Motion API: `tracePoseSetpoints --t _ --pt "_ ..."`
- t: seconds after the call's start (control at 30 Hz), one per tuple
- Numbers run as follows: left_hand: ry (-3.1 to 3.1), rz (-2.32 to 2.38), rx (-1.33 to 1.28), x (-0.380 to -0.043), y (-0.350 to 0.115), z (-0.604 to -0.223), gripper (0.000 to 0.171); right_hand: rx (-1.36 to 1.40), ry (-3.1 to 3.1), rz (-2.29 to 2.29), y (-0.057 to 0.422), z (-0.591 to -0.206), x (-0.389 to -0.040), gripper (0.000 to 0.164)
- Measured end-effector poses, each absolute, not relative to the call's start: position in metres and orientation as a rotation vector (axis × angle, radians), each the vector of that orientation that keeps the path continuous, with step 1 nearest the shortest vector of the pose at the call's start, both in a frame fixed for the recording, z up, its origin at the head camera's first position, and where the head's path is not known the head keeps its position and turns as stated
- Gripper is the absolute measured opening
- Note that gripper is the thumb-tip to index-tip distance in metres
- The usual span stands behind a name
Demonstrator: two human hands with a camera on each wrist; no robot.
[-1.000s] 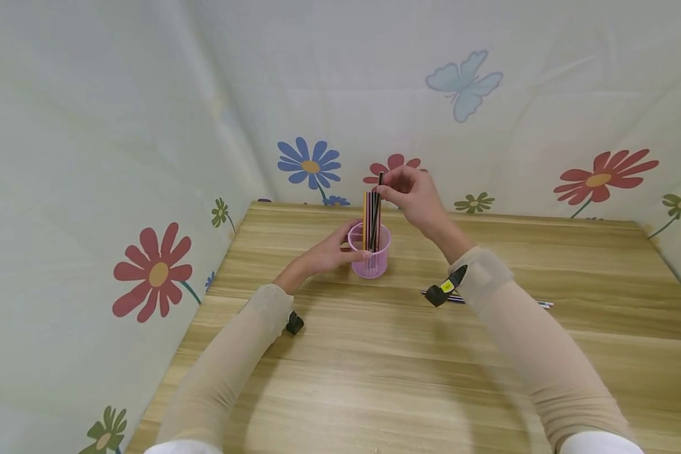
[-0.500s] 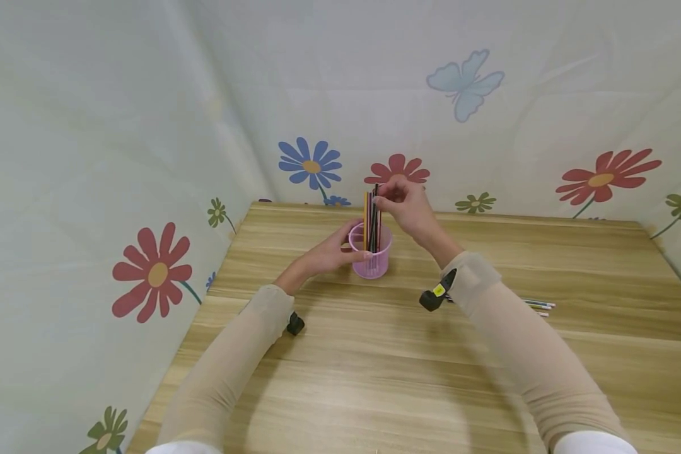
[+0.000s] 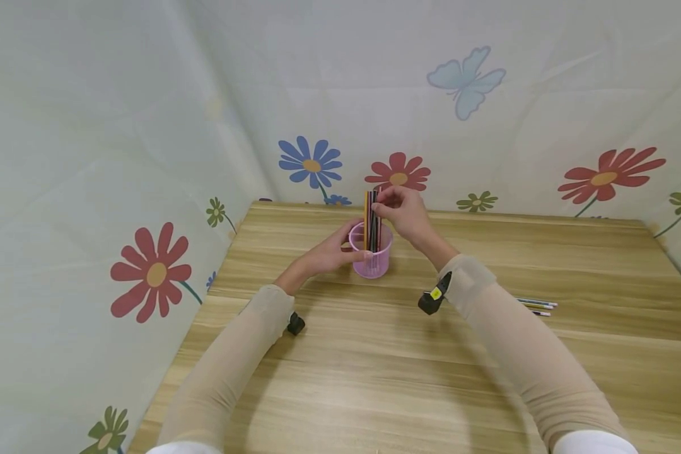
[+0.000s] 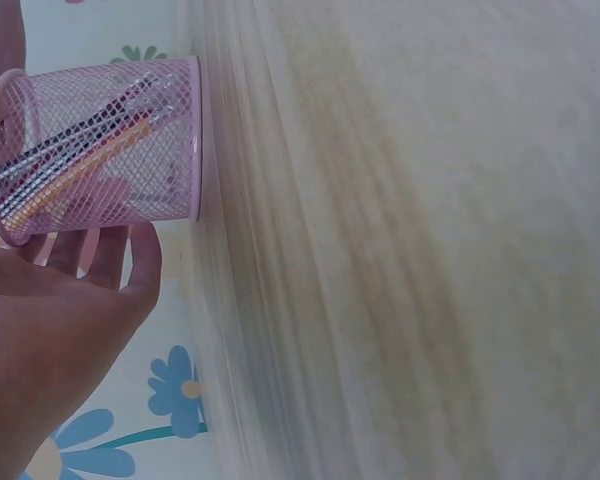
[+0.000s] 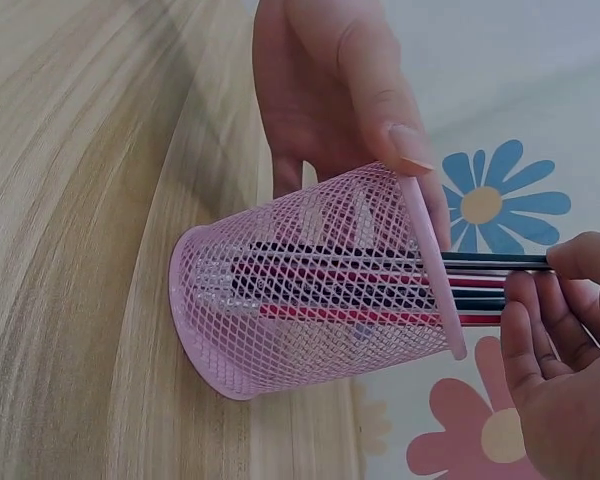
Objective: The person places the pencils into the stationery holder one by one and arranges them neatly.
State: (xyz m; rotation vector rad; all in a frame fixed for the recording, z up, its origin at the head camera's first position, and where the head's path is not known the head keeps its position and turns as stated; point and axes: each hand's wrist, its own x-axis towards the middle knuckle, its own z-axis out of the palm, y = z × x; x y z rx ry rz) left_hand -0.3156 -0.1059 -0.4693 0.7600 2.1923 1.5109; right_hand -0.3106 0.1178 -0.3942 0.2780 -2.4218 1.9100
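A pink mesh pencil cup (image 3: pixel 377 265) stands upright on the table, with several pencils (image 3: pixel 366 217) leaning inside it. My left hand (image 3: pixel 326 253) holds the cup from the left, thumb across the front of the rim and fingers round the far side. Above the rim, my right hand (image 3: pixel 410 215) pinches a dark pencil (image 5: pixel 495 261) near its upper end. In the right wrist view that pencil's lower part runs down inside the mesh among black and red ones. An orange pencil (image 4: pixel 110 155) shows through the mesh in the left wrist view.
More pencils (image 3: pixel 536 304) with white ends lie on the wooden table (image 3: pixel 374 366) to the right, partly hidden behind my right forearm. Flower-printed curtain (image 3: pixel 374 82) hangs along the table's back and left edges. Each wrist carries a small black camera (image 3: pixel 430 301).
My right hand has come down a little and slightly left, lowering the dark pencil deeper into the cup, level with the others. My left hand and the cup have stayed put.
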Motion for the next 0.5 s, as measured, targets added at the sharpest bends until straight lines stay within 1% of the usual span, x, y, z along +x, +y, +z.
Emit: tracePoseSetpoints --t 0.3,0.5 --pt "2.200 1.500 0.762 -0.3162 -0.1055 -0.4686 0.084 0.263 -2.455 1.892 0.1203 -0.3941 -0.3100 0.015" --pt "2.219 1.485 0.749 -0.3158 -0.1056 -0.4691 0.084 0.307 -2.485 1.869 0.1267 -0.3977 -0.3100 0.016"
